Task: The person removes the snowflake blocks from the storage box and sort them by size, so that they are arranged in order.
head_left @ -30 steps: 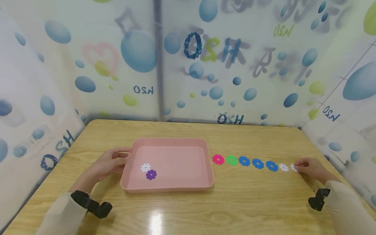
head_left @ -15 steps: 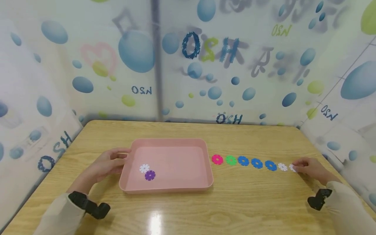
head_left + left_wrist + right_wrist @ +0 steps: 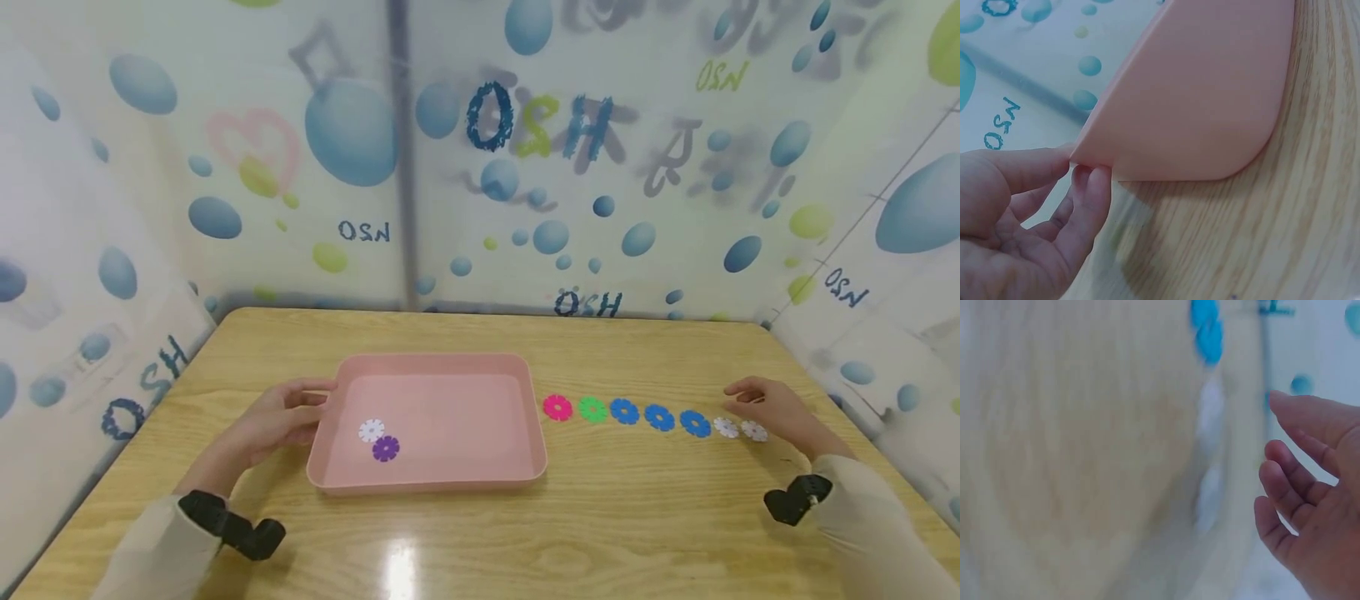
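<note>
My left hand (image 3: 281, 421) is at the left side of a pink tray (image 3: 442, 482). In the left wrist view, its thumb and a finger pinch the tray's rim. A white notched plastic disc (image 3: 371, 431) and a purple disc (image 3: 386, 448) lie inside, edges meeting. Right of the tray runs a row of similar discs: pink (image 3: 557, 407), green (image 3: 592, 409), several blue ones (image 3: 660, 417), and two white ones at the far end. Just above the end white disc (image 3: 753, 431) hovers my right hand (image 3: 768, 408), holding nothing, fingers loosely bent.
The wooden table (image 3: 480, 542) carries everything. Behind it hangs a white curtain (image 3: 480, 275) with blue and green dots, and similar panels close in both sides. Dark wrist cameras sit on the left wrist (image 3: 232, 525) and the right wrist (image 3: 798, 500).
My right hand has let go of the end white disc and lifted up and to the left, leaving that disc in the row. The left hand stays at the tray.
</note>
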`<state>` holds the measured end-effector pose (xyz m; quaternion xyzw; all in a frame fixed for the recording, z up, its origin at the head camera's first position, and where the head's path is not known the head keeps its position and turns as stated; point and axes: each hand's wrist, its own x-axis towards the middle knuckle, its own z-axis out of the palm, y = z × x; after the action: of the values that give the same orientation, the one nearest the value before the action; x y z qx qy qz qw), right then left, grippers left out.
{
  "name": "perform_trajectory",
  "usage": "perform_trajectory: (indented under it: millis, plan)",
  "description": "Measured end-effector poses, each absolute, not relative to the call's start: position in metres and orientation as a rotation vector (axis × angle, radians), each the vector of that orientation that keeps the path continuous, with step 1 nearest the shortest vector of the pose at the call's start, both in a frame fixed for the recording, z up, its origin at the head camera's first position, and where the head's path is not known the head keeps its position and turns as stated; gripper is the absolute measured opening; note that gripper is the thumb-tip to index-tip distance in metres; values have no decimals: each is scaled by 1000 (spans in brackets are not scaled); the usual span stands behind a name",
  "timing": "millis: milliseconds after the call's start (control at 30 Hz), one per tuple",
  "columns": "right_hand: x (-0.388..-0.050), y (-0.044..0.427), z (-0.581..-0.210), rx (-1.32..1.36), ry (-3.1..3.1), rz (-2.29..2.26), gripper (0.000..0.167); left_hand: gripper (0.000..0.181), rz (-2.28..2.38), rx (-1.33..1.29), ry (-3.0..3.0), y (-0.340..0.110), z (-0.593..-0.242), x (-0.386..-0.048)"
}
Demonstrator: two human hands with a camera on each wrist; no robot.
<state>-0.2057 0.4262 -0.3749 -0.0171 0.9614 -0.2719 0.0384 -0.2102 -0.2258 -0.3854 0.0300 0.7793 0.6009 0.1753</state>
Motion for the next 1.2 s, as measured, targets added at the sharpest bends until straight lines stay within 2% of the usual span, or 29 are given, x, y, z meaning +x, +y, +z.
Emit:
perform_trajectory:
  millis: [300, 533, 900, 1200]
  plan:
    - [-226, 348, -346, -412, 2923, -918, 32, 51, 1687, 57, 2229, -226, -385, -209]
    - [-236, 278, -337, -691, 2812, -984, 21, 50, 1680, 49, 2249, -225, -387, -208]
    - [-254, 178, -326, -944, 2606, -937, 22, 50, 1691, 28, 2237, -225, -386, -209]
    - [-273, 110, -320, -1044, 2444, -774, 23, 50, 1705, 37, 2222, -227, -386, -210]
